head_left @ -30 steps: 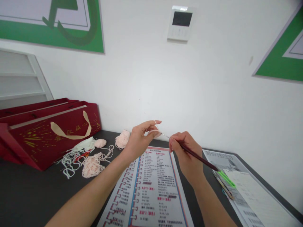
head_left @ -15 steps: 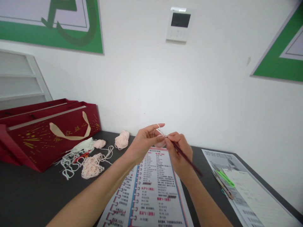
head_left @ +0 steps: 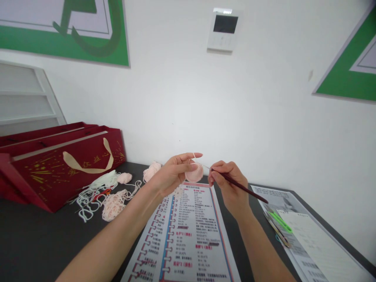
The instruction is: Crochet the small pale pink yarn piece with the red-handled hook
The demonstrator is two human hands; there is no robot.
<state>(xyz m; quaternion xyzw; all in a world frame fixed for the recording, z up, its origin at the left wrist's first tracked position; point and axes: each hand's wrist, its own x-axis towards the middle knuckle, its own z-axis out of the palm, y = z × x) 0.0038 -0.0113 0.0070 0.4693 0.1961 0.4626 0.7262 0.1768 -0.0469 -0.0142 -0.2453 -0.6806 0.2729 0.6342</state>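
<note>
So, left grip [head_left: 173,175] pinches pink disc [head_left: 195,174], perhaps touching hook [head_left: 249,190] clasped in right grip [head_left: 230,191].

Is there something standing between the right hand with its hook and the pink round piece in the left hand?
Nothing visible stands between them. The right hand holds the hook pointing toward the pink round piece, which the left hand pinches. Whether hook and piece touch is too small to tell.

Over my feed I see a softly lit white wall [head_left: 258,117] bearing a dark-screened control panel [head_left: 223,31] between two green-bordered signs [head_left: 64,37], a white-framed panel [head_left: 23,93] far left, a black tabletop [head_left: 67,239] below.
</note>
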